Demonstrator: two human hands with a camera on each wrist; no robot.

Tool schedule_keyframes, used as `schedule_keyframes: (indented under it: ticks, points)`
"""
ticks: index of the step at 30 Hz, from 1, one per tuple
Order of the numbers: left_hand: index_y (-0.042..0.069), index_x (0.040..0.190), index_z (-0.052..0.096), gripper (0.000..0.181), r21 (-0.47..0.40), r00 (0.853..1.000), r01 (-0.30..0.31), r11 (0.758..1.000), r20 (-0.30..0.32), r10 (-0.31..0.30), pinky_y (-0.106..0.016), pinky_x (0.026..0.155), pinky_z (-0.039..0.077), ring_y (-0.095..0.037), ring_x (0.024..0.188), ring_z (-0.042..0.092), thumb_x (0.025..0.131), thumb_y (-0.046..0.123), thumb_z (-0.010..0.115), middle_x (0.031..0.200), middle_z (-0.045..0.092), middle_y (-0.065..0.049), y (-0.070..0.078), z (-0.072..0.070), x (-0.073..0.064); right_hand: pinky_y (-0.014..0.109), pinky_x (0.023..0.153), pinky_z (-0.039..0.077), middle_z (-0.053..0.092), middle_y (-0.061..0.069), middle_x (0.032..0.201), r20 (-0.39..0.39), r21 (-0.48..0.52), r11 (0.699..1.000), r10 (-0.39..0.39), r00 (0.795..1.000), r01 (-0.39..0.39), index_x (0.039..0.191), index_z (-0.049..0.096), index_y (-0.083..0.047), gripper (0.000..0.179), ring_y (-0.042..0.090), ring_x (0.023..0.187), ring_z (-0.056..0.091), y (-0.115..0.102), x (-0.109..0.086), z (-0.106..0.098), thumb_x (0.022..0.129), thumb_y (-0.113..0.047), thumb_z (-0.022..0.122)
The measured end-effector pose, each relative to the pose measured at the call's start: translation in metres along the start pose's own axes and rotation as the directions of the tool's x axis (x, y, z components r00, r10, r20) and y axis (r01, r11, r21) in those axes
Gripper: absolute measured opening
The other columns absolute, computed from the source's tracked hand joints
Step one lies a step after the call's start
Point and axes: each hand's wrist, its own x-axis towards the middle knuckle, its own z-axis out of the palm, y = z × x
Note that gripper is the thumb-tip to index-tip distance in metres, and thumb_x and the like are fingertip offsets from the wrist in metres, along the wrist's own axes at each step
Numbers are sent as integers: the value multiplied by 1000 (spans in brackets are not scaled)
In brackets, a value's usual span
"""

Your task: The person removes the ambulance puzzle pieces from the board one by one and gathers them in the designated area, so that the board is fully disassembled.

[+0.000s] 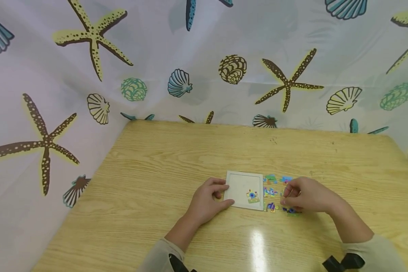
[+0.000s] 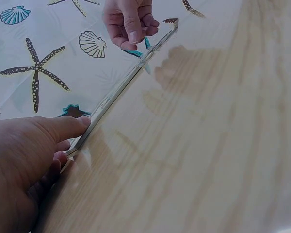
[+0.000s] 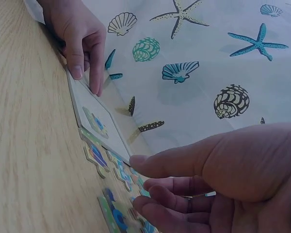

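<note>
A pale square puzzle tray (image 1: 243, 181) lies on the table; one colourful jigsaw piece (image 1: 252, 196) sits inside it, toward its lower right. My left hand (image 1: 207, 200) holds the tray by its left side, thumb at the near corner and fingers along the edge. To the right of the tray lie several loose jigsaw pieces (image 1: 271, 206), bright with blue, purple, green and yellow. Over the right-hand ones hovers my right hand (image 1: 306, 194), fingers loosely bent. In the right wrist view a gap shows between thumb and fingers, with no piece seen there; some pieces are partly hidden below.
The wood-grain table (image 1: 149, 181) stretches around the tray on all sides. A white cloth (image 1: 204, 98) printed with starfish and shells hangs behind the table and along its left side. Light glares off the table near its front (image 1: 257, 245).
</note>
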Motion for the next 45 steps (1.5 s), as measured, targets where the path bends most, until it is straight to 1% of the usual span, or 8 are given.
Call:
schedule_keyframes:
  ticks: [4, 14, 18, 25, 33, 38, 42, 45]
  points:
    - [7, 117, 74, 41, -4, 1000, 12, 1000, 4, -12, -21, 74, 45, -9, 84, 53, 81, 24, 84, 126, 62, -1, -1, 1, 0, 28, 53, 45, 62, 3, 69, -11, 5, 1000, -23, 1000, 23, 94, 66, -3, 22, 13, 56, 52, -8, 8, 7, 91, -24, 72]
    - [7, 117, 74, 41, 0, 1000, 4, 1000, -1, -4, -21, 74, 45, -9, 84, 53, 81, 25, 84, 125, 62, -1, -3, 2, 0, 33, 57, 50, 64, 4, 72, -36, -50, 999, -11, 999, 9, 106, 68, -4, 29, 20, 58, 61, -24, 26, 23, 90, -27, 75]
    - [7, 117, 74, 41, 3, 1000, -5, 1000, -5, 5, -21, 74, 45, -8, 84, 53, 81, 25, 84, 126, 62, -1, -4, 1, 1, 32, 59, 49, 64, 3, 73, -50, -59, 998, -12, 999, 10, 110, 67, -4, 32, 17, 58, 59, -26, 33, 28, 88, -25, 76]
    - [7, 117, 74, 41, -7, 1000, -9, 1000, -2, 9, -21, 74, 46, -9, 85, 53, 81, 25, 84, 127, 62, -1, -4, 0, 0, 30, 64, 48, 64, -1, 78, -111, -133, 991, -36, 993, 21, 113, 68, -2, 38, 12, 63, 57, -33, 41, 40, 85, -25, 80]
    - [8, 117, 74, 41, 5, 1000, -10, 1000, 4, 10, -20, 75, 46, -8, 85, 53, 82, 26, 83, 127, 62, 0, -5, 1, 1, 28, 66, 51, 67, -1, 83, -158, -166, 986, -13, 987, -14, 105, 69, -1, 27, 10, 69, 60, -42, 42, 52, 84, -15, 80]
    - [8, 118, 74, 41, 8, 1000, -4, 1000, 3, 4, -21, 75, 45, -8, 85, 53, 82, 26, 84, 126, 62, 0, -4, 0, 2, 28, 68, 51, 66, 0, 84, -149, -175, 985, -11, 989, -15, 101, 67, -4, 24, 11, 72, 60, -43, 45, 51, 84, -14, 80]
    - [8, 118, 74, 41, -2, 1000, 6, 1000, 3, -6, -21, 75, 45, -8, 85, 53, 82, 26, 84, 126, 62, 0, -3, 0, 2, 30, 66, 48, 63, 1, 83, -143, -134, 991, -11, 990, -9, 95, 63, -8, 24, 14, 72, 56, -40, 47, 48, 83, -16, 82]
    - [8, 116, 74, 40, -6, 1000, 8, 1000, 1, -8, -21, 75, 46, -8, 85, 54, 81, 25, 84, 126, 62, 0, -4, 0, 1, 30, 62, 46, 63, 0, 81, -141, -90, 996, -38, 989, 26, 89, 60, -10, 24, 15, 70, 55, -38, 47, 47, 82, -16, 82]
